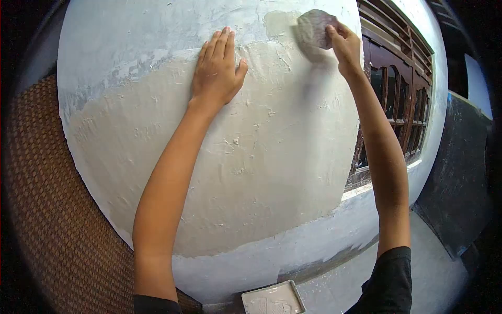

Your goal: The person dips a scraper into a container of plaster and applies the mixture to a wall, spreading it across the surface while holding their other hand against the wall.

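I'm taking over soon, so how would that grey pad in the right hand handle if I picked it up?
Probably light: the right hand holds the grey pad high by one edge. Likely slick and messy, since it looks smeared with the same wet paste as the wall. It looks rounded, not crumpled, against the wall, so perhaps fairly firm.

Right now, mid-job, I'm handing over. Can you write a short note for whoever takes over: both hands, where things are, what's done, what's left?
Left hand: open, flat on the wall, holding nothing.
Right hand: fingers shut on a grey pad, pressed to the wall near the top, beside the wooden window.
Tray: below, at the wall's foot.
Done: a beige coat covers the wall's middle.
Left: the white bands above and below the coat look uncovered.
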Available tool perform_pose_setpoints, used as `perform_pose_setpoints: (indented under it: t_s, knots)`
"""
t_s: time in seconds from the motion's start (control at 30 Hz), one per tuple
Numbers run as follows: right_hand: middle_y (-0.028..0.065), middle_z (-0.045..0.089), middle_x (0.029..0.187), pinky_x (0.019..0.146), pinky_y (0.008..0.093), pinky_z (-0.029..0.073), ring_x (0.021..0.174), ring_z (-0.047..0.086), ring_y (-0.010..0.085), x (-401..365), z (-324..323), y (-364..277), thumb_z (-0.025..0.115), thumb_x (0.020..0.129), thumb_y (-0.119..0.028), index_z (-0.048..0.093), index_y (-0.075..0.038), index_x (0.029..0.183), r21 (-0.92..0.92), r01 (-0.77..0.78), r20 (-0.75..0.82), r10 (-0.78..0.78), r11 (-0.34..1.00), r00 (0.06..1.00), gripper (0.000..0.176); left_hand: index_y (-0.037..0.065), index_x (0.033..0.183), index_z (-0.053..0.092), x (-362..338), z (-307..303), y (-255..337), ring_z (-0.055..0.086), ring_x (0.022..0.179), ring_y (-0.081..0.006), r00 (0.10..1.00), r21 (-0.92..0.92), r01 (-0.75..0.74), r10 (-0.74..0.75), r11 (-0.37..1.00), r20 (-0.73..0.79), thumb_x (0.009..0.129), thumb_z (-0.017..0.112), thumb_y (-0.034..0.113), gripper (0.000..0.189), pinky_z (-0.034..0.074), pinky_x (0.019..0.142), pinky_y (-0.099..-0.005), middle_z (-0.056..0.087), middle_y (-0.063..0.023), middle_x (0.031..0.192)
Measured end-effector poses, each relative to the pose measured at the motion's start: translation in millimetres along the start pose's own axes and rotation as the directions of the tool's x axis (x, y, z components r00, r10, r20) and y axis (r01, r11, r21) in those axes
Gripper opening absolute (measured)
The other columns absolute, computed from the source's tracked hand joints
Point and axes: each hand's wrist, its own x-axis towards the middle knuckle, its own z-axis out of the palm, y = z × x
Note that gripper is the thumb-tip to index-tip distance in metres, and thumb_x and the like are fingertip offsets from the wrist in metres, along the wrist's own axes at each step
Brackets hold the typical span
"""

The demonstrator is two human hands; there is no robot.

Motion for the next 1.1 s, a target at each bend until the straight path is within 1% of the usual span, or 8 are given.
perform_pose_setpoints:
  t_s: [0.1, 0.3, 0.43, 0.63, 0.73, 0.83, 0.97, 1.1]
  knots:
    - [0.0090, 0.069, 0.103, 0.083, 0.0271, 0.049, 0.092, 0.062, 0.0138, -11, 10, 1, 0.063, 0.096, -0.017, 0.063, 0.003, 0.125, -0.110, 0.152, 0.144, -0.136, 0.982, 0.980, 0.035, -0.001, 0.147, 0.035, 0, 0, 0, 0.032, 0.143, -0.0319, 1.000, 0.017, -0.015, 0.015, 1.000, -0.002, 0.096, 0.049, 0.033, 0.063, 0.023, 0.119, -0.0445, 0.036, -0.0179, 0.153]
    - [0.0102, 0.070, 0.104, 0.082, 0.0272, 0.050, 0.092, 0.064, 0.0155, 25, -12, 24, 0.063, 0.096, -0.015, 0.062, 0.006, 0.124, 0.056, -0.054, -0.061, 0.057, 0.997, 0.996, 0.035, 0.000, 0.147, 0.033, 0, -2, 0, 0.031, 0.143, -0.0325, 1.000, -0.019, -0.001, 0.001, 1.000, 0.018, 0.095, 0.050, 0.031, 0.063, 0.023, 0.120, -0.0448, 0.035, -0.0176, 0.153]
    - [0.0139, 0.069, 0.113, 0.087, 0.0279, 0.050, 0.098, 0.063, 0.0151, -10, 14, 2, 0.065, 0.096, -0.019, 0.059, 0.002, 0.131, -0.032, 0.233, 0.172, -0.225, 0.972, 0.959, 0.042, 0.001, 0.147, 0.034, -1, 0, 1, 0.031, 0.143, -0.0325, 1.000, -0.004, 0.002, -0.002, 1.000, 0.004, 0.095, 0.050, 0.031, 0.063, 0.023, 0.120, -0.0451, 0.036, -0.0169, 0.153]
    - [0.0089, 0.070, 0.102, 0.080, 0.0261, 0.050, 0.089, 0.064, 0.0127, 42, -7, 35, 0.062, 0.096, -0.016, 0.064, 0.005, 0.122, 0.133, 0.011, -0.060, -0.003, 0.991, 0.998, 0.033, 0.001, 0.148, 0.034, -2, 0, 2, 0.031, 0.143, -0.0320, 1.000, -0.003, 0.009, -0.009, 1.000, 0.002, 0.095, 0.050, 0.031, 0.062, 0.022, 0.120, -0.0456, 0.036, -0.0159, 0.154]
    - [0.0092, 0.070, 0.108, 0.086, 0.0274, 0.050, 0.094, 0.063, 0.0133, 13, 9, 8, 0.065, 0.096, -0.020, 0.061, 0.003, 0.129, 0.109, 0.095, 0.267, -0.121, 0.989, 0.956, 0.041, 0.001, 0.148, 0.034, -1, 0, 4, 0.031, 0.144, -0.0315, 1.000, -0.006, 0.015, -0.015, 1.000, -0.001, 0.095, 0.051, 0.031, 0.062, 0.022, 0.120, -0.0457, 0.035, -0.0156, 0.154]
    - [0.0116, 0.069, 0.114, 0.089, 0.0275, 0.050, 0.099, 0.064, 0.0148, 13, 20, 10, 0.066, 0.095, -0.021, 0.059, 0.001, 0.132, -0.053, 0.245, 0.312, -0.217, 0.968, 0.925, 0.044, 0.002, 0.148, 0.034, -2, 0, 4, 0.030, 0.144, -0.0311, 1.000, -0.007, 0.015, -0.015, 1.000, 0.004, 0.095, 0.051, 0.030, 0.062, 0.022, 0.119, -0.0456, 0.035, -0.0155, 0.154]
    - [0.0095, 0.070, 0.107, 0.079, 0.0274, 0.053, 0.088, 0.065, 0.0142, 53, -11, 37, 0.065, 0.094, -0.016, 0.062, 0.001, 0.129, -0.081, 0.068, -0.102, -0.076, 0.994, 0.992, 0.039, 0.000, 0.147, 0.035, -2, 0, 2, 0.030, 0.145, -0.0286, 1.000, 0.002, 0.014, -0.014, 1.000, 0.006, 0.094, 0.051, 0.031, 0.063, 0.022, 0.120, -0.0449, 0.035, -0.0144, 0.154]
    - [0.0091, 0.070, 0.107, 0.082, 0.0259, 0.051, 0.090, 0.064, 0.0134, 53, -22, 44, 0.067, 0.094, -0.016, 0.062, 0.000, 0.129, 0.080, 0.063, -0.133, -0.052, 0.995, 0.990, 0.039, 0.001, 0.147, 0.036, -3, 1, 4, 0.030, 0.145, -0.0285, 1.000, 0.017, 0.019, -0.019, 1.000, 0.000, 0.094, 0.051, 0.031, 0.063, 0.021, 0.120, -0.0448, 0.036, -0.0144, 0.154]
